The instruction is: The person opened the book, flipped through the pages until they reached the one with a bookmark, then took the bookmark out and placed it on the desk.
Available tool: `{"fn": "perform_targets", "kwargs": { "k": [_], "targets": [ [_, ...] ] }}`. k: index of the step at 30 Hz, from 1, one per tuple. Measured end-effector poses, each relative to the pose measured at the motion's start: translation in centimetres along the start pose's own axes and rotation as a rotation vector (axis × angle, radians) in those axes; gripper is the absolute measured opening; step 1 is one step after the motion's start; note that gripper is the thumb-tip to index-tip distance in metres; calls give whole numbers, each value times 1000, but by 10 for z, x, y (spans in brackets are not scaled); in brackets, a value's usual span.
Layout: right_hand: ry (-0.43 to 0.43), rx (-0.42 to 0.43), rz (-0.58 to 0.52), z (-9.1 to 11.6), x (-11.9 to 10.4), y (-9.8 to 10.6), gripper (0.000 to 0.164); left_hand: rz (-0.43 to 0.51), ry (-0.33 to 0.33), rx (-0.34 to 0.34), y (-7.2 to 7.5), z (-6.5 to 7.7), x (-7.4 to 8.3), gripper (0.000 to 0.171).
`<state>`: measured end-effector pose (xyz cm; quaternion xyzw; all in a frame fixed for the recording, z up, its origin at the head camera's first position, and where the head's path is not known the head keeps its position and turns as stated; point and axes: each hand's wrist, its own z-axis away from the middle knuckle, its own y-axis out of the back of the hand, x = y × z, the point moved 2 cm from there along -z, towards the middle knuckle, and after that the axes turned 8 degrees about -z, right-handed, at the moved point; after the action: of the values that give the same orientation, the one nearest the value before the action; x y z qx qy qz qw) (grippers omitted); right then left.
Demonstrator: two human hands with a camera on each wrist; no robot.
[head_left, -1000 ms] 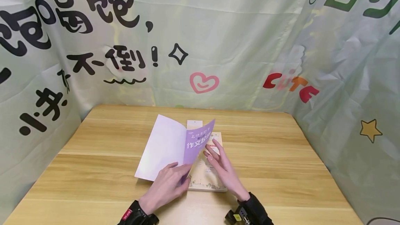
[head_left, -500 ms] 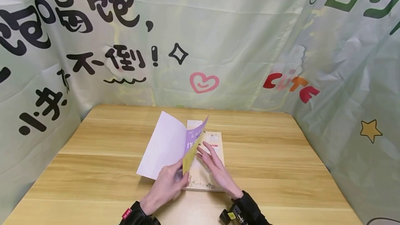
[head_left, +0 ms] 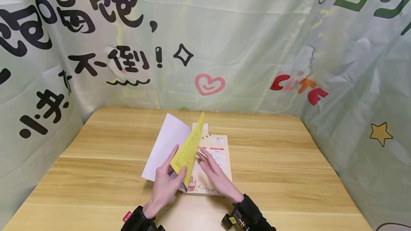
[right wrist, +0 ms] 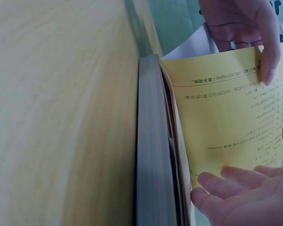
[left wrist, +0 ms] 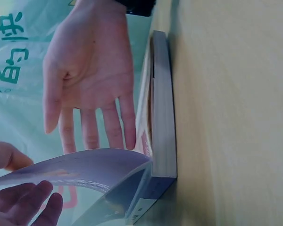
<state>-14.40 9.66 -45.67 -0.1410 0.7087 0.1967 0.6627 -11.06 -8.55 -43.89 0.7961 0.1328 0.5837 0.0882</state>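
A thick paperback book [head_left: 205, 188] lies on the table, its white front cover [head_left: 165, 142] turned over to the left. My left hand [head_left: 164, 184] pinches a raised leaf [head_left: 189, 149] between thumb and fingers; the leaf is yellow with small print on the side facing right and purple on the other, as the left wrist view shows. Below it shows a cream page [head_left: 221, 159] with red headings. My right hand [head_left: 219, 179] has its fingers stretched out over that page, beside the leaf; in the right wrist view its fingertips [right wrist: 205, 179] look close to the leaf, contact uncertain.
A wooden table [head_left: 289, 174] spreads around the book. Behind the book's top edge pokes out a white strip [head_left: 204, 127]. Fabric curtains [head_left: 244, 45] with printed lettering and drawings hang behind the table and on both sides.
My left hand has turned the leaf from its purple side to its yellow side, lifting it leftwards. My right hand has moved a little left, and more of the cream page shows.
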Motion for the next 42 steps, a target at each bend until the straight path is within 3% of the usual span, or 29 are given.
{"fn": "perform_targets", "kwargs": {
  "k": [5, 11, 26, 32, 42],
  "targets": [
    [1, -20, 25, 0, 0, -3, 61, 47, 59, 64, 6, -2, 2, 78],
    [-24, -59, 68, 2, 0, -7, 63, 45, 76, 135, 13, -2, 3, 80],
    [-65, -166, 314, 2, 3, -12, 67, -17, 86, 142, 32, -3, -1, 80],
    [-101, -236, 415, 2, 4, -14, 72, -124, 84, 140, 45, -5, -3, 79],
    [-91, -327, 468, 4, 3, -17, 72, -372, -29, 142, 58, -4, -10, 73]
  ]
}}
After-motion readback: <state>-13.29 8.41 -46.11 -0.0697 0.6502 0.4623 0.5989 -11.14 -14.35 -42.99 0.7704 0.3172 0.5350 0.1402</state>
